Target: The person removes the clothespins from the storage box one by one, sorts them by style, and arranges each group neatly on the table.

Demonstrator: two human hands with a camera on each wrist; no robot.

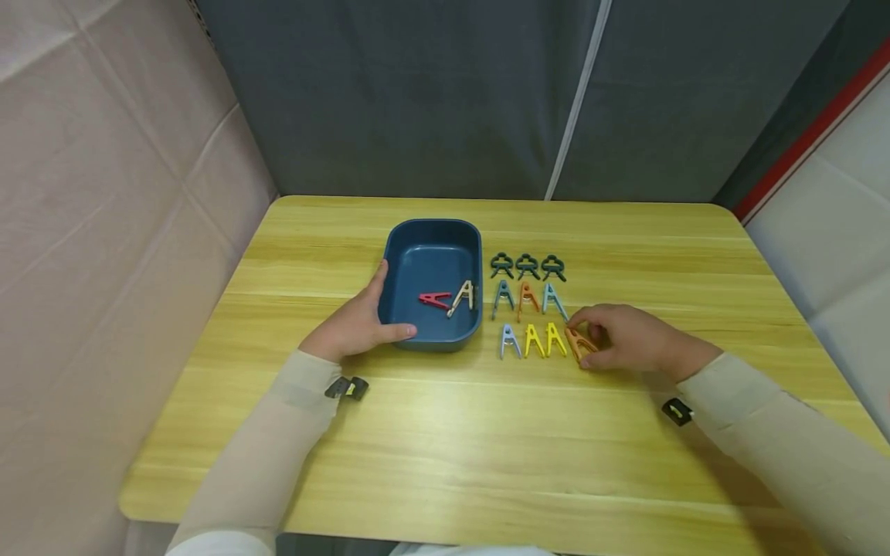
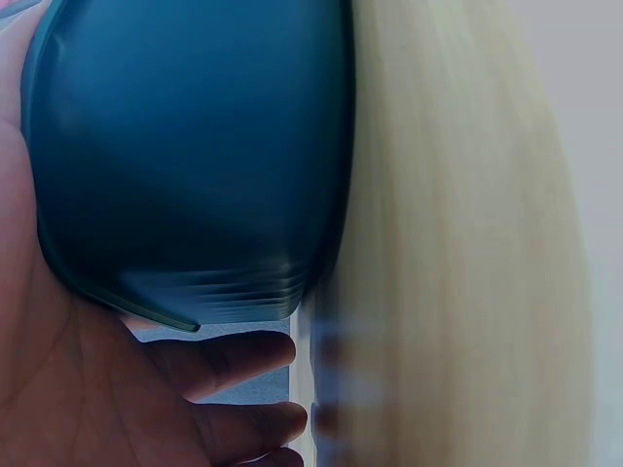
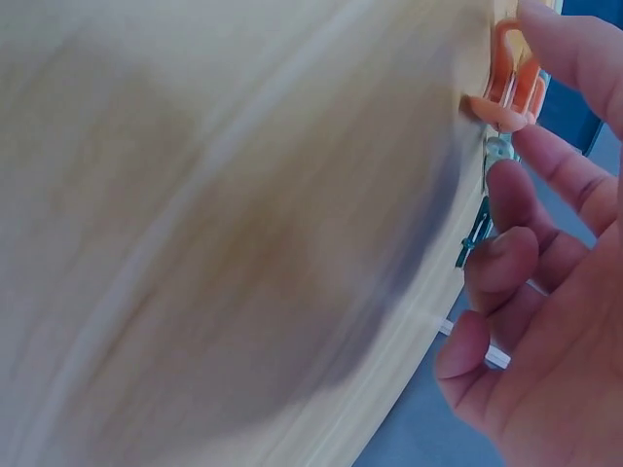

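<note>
Left hand lies open-fingered against the blue tray's near-left corner, steadying it. Right hand pinches the orange clip, rightmost in the near row. Best lifted straight up, sparing the yellow clip beside it.

Dk blue tray, orange clip, yellow clips, light wood table.

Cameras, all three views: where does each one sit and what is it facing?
Head: above, looking down at the wooden table; both sleeved arms show.
Left wrist: beside the left hand, facing the dark blue plastic tray.
Right wrist: beside the right hand, facing the orange plastic clip.
Head and left wrist share the tray; head and right wrist the clip.
</note>
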